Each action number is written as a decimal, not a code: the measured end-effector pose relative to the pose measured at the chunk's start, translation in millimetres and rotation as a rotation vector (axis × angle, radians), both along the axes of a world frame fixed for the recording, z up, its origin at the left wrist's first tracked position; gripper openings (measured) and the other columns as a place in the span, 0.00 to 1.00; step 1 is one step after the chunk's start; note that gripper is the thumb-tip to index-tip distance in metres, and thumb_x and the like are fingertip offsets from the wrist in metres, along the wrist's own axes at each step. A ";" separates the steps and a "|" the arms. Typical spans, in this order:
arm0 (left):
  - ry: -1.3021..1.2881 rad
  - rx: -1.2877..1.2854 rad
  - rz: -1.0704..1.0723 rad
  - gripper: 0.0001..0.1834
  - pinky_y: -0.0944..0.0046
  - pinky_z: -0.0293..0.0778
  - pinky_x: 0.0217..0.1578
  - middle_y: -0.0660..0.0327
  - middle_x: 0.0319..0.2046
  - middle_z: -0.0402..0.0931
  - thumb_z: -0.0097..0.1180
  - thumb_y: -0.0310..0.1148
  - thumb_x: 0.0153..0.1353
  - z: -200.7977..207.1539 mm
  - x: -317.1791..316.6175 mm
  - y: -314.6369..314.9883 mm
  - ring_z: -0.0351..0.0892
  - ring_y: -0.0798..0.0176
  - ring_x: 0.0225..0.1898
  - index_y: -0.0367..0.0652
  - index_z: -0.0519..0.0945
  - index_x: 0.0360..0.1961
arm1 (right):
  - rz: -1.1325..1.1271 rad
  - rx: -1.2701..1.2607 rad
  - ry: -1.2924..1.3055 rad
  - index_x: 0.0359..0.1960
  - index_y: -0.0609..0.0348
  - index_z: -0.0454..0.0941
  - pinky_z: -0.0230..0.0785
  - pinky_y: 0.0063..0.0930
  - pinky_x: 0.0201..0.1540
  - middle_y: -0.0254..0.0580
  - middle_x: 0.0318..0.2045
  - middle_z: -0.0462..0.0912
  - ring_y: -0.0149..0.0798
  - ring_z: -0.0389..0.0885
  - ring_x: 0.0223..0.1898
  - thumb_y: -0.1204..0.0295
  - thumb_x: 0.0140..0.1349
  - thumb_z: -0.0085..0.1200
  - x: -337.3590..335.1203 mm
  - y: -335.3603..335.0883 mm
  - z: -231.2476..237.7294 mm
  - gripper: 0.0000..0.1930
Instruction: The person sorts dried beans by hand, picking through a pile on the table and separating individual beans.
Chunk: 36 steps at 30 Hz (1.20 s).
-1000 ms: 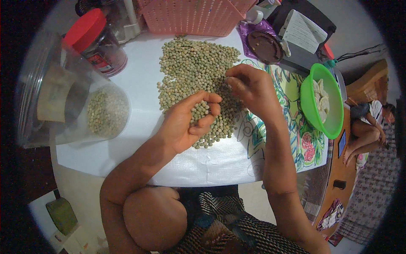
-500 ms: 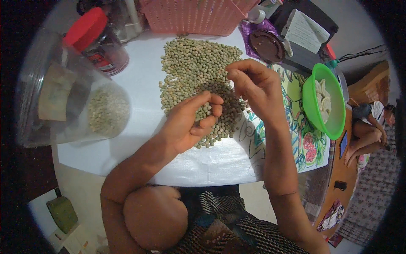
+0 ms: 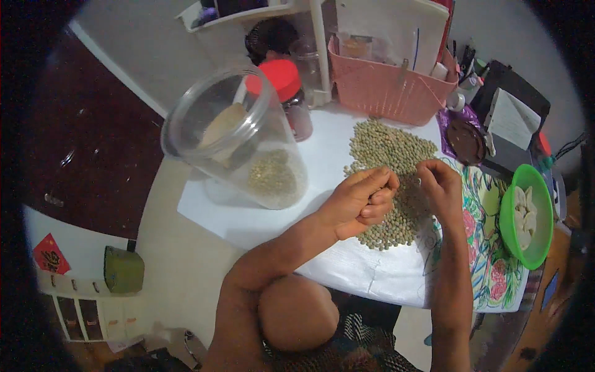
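A pile of dried green peas [image 3: 387,144] lies spread on the white sheet over the table. My left hand [image 3: 362,201] is just over the near left part of the pile, its fingers curled into a loose fist; whatever it holds is hidden. At the pile's right edge, my right hand [image 3: 443,189] has thumb and fingers bent together in a pinch, and anything between them is too small to make out. To the left of my left hand, a large clear plastic jar [image 3: 238,146] without a lid holds more peas at its bottom and a tan piece like paper.
Behind the jar stands a red-lidded jar [image 3: 279,80]. A pink basket [image 3: 387,93] filled with stationery is at the back. A brown round lid [image 3: 466,141] lies on purple packaging. The green bowl [image 3: 545,217] at right holds pale pieces. A coloured drawing [image 3: 483,248] covers the table's right side.
The view has swung left, shifting everything rightward in the picture. My left hand's fingers have closed from a half-open curl. My right hand stays bent near the pile's right edge.
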<state>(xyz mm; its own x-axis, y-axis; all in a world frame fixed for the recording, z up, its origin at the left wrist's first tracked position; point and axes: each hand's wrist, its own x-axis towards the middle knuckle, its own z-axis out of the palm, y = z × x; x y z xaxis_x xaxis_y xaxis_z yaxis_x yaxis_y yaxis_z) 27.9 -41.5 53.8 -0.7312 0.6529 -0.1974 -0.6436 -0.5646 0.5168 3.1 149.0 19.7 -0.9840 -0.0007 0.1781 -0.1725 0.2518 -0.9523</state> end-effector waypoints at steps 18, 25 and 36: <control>1.183 -1.761 0.342 0.14 0.73 0.64 0.25 0.66 0.19 0.67 0.43 0.38 0.58 178.2 -35.5 -137.1 0.65 0.74 0.22 0.37 0.73 0.31 | 0.037 0.060 0.155 0.27 0.66 0.73 0.60 0.18 0.23 0.33 0.18 0.72 0.23 0.67 0.21 0.72 0.53 0.48 1.7 -3.0 4.7 0.08; 1.369 -2.080 0.290 0.17 0.68 0.66 0.41 0.55 0.36 0.74 0.44 0.37 0.57 186.0 -9.8 -107.8 0.73 0.65 0.37 0.34 0.72 0.39 | 0.055 0.114 0.126 0.28 0.67 0.73 0.62 0.21 0.26 0.38 0.19 0.74 0.26 0.69 0.22 0.72 0.53 0.48 5.8 -3.6 9.5 0.09; 1.044 -0.956 0.249 0.11 0.80 0.60 0.17 0.64 0.25 0.73 0.43 0.34 0.58 92.4 7.9 -8.3 0.68 0.78 0.21 0.39 0.73 0.36 | -0.012 0.169 0.174 0.29 0.65 0.74 0.64 0.23 0.26 0.43 0.20 0.76 0.30 0.71 0.21 0.70 0.52 0.48 -7.2 9.4 -4.1 0.10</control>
<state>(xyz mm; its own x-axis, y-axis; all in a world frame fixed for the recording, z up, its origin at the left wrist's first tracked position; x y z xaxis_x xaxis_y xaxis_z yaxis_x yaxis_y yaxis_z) 35.8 -49.9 146.2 -0.8856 0.4149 0.2088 0.3215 0.2229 0.9203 -4.1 158.4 15.6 -0.9387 -0.0334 0.3430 -0.3261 0.4080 -0.8528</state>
